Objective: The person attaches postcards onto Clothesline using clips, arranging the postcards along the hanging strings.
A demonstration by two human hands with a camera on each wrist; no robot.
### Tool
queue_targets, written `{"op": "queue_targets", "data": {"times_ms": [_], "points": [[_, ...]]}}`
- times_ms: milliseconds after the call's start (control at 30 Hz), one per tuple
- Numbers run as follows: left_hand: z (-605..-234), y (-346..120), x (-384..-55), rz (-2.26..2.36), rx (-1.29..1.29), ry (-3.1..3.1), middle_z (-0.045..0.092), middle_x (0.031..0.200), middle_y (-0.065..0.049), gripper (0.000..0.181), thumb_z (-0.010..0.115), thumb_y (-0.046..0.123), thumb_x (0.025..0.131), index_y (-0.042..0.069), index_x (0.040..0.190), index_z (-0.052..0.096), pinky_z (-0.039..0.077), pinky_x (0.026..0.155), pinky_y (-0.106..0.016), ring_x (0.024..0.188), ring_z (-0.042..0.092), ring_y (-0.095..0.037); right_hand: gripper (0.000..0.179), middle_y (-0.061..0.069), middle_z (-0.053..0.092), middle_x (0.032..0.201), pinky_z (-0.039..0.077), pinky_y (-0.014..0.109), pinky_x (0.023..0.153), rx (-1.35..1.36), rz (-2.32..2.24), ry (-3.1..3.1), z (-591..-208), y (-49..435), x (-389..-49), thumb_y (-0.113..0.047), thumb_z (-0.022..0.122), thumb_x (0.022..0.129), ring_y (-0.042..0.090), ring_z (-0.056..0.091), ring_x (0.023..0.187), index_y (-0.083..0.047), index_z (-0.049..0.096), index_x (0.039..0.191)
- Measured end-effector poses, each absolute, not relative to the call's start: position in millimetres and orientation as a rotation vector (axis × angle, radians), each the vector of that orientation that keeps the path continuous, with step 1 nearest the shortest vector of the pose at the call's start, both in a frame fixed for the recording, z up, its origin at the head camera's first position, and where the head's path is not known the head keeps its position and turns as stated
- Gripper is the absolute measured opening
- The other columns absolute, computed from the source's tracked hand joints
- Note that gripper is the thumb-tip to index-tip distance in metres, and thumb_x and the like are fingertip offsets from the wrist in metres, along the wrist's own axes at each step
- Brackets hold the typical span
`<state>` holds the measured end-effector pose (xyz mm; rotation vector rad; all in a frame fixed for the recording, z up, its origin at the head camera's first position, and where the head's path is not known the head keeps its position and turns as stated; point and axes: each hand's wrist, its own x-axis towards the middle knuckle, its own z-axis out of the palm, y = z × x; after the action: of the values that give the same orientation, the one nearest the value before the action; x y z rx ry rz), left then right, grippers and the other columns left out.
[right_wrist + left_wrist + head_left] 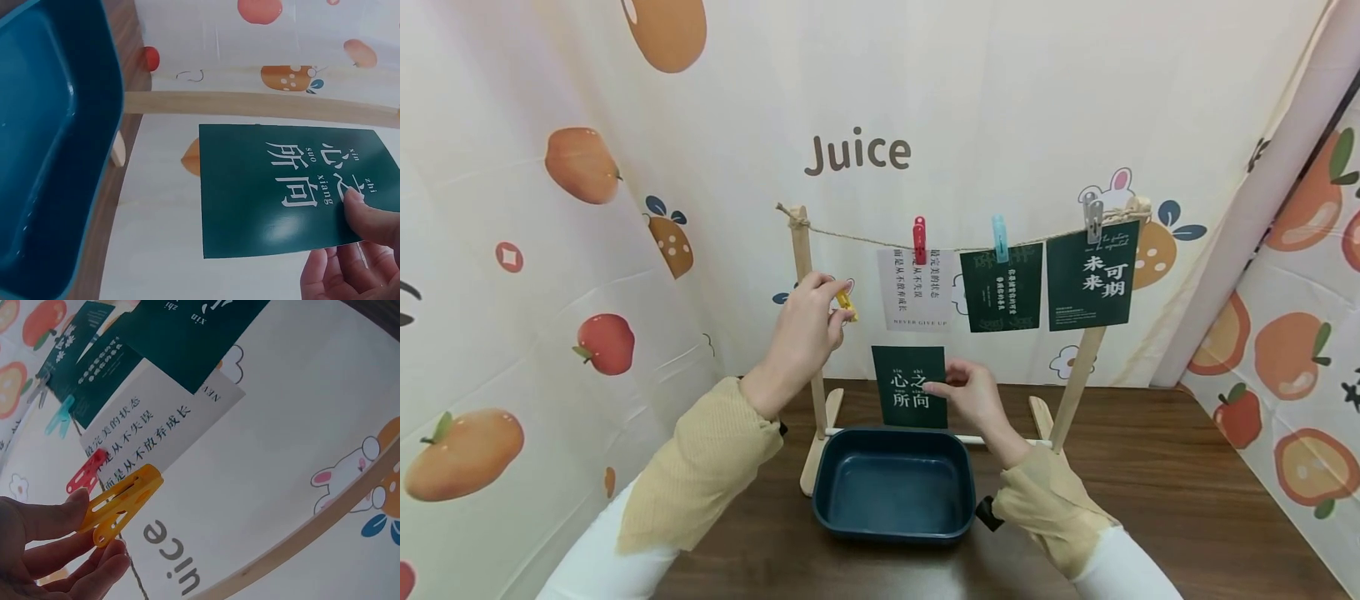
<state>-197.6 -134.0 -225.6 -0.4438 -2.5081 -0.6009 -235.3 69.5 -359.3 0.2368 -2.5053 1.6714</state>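
Note:
Between the thumb and fingers of my left hand (805,325) is a yellow clothespin (125,503), raised beside the left post just below the twine. My right hand (976,398) pinches a dark green card (898,408) with white lettering by its right edge, thumb on the printed face. That card hangs in the air above the back rim of a dark blue basin (893,533). On the twine (857,240), a red clothespin (920,242) holds a white card (917,292), a light blue clothespin (1000,239) holds a green card (1003,296), and a grey clothespin (1093,218) holds another green card (1086,283).
The twine runs between a left wooden post (802,250) and a right wooden post (1078,383), both on feet on the brown table (1150,467). A white rod joins them low down behind the basin. Fruit-printed curtains (760,83) stand behind and at both sides.

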Motion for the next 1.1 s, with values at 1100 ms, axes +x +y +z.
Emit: {"op": "queue_targets", "data": {"times_ms": [1100], "points": [[-186,-138,-210,-0.574,-0.436,-2.418,0.052,0.103,-0.019,0.034,0.064,0.003,0.08,-0.008,0.111,0.056,0.046,0.08,-0.033,0.092,0.052,-0.027,0.021,0.008,0.064,0.082,0.049,0.031,0.067,0.222,1.845,-2.373,-306,8,-258,-0.011,0.075,0.07,0.017,0.056,0.074,-0.003,0.064,0.086]]}}
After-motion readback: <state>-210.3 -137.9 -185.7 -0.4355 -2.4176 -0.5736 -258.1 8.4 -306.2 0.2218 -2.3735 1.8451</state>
